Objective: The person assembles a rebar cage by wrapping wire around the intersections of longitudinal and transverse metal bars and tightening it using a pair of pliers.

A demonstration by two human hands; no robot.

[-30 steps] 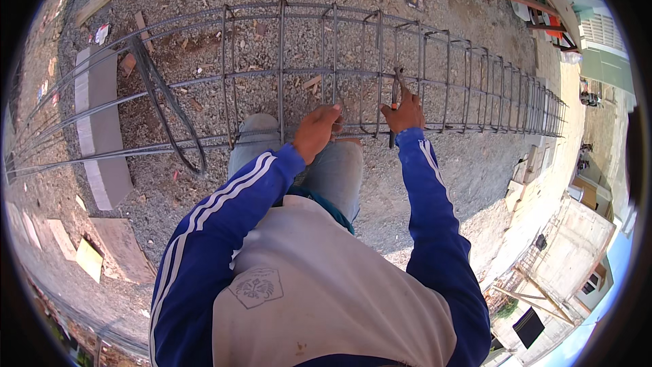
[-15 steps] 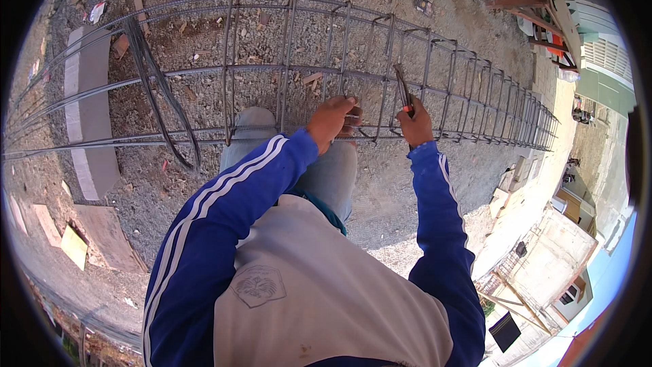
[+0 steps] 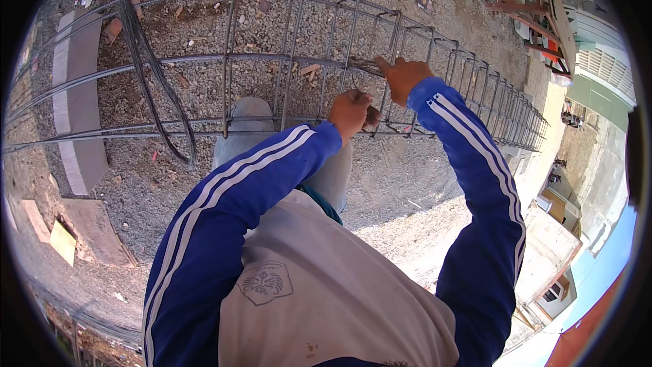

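A long cage of steel rebar (image 3: 291,61) with square stirrups runs across in front of me, above the gravel. My right hand (image 3: 407,80) is closed around a pair of pincers (image 3: 365,65), whose dark metal end points left by the cage's middle bar. The handles are mostly hidden in my palm. Below and left of it, my left hand (image 3: 353,114) is closed with its fingertips pinched together beside the near bar. A thin wire seems to rise near those fingers, but what they hold is too small to make out.
A bundle of dark wire (image 3: 151,75) hangs over the bars on the left. Beyond it, a pale block (image 3: 80,105) lies under the rebar ends. Wood boards (image 3: 98,228) lie at lower left. A wooden frame (image 3: 519,7) stands at far right. My knee (image 3: 250,110) is under the cage.
My right hand has moved up and slightly left with the pincers, which now point left instead of upward. My left hand has shifted a little right, and the view has shifted slightly.
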